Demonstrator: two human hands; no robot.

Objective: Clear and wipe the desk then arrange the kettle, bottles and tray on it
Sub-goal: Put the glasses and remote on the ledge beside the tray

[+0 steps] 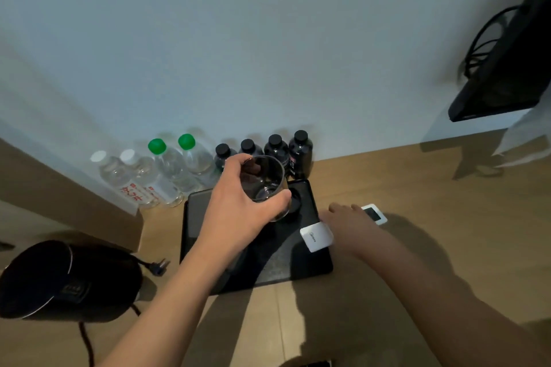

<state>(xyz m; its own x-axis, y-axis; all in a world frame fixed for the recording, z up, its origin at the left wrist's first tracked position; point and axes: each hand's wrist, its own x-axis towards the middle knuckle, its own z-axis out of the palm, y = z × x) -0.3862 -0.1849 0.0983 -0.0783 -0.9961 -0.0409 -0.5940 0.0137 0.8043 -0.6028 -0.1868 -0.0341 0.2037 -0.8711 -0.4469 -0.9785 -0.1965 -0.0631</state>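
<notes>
A black tray [277, 265] lies on the wooden desk [417, 202]. My left hand [238, 202] grips a clear drinking glass [265, 182] from the side and holds it above the tray's far end. At the tray's right edge my right hand [348, 223] lies over a white remote [316, 237], holding it; a logo end and a screen end stick out on either side of the hand. Several bottles stand along the wall: clear ones with white caps [131, 179] and green caps [179, 164], and dark ones with black caps [299, 152]. The black kettle [59, 280] sits at the lower left.
The kettle's cord and plug [159, 267] trail across the desk beside the tray. A small dark round piece [295, 202] rests on the tray under the glass. A dark screen with cables [507, 68] hangs on the wall at the right, above a pale shelf.
</notes>
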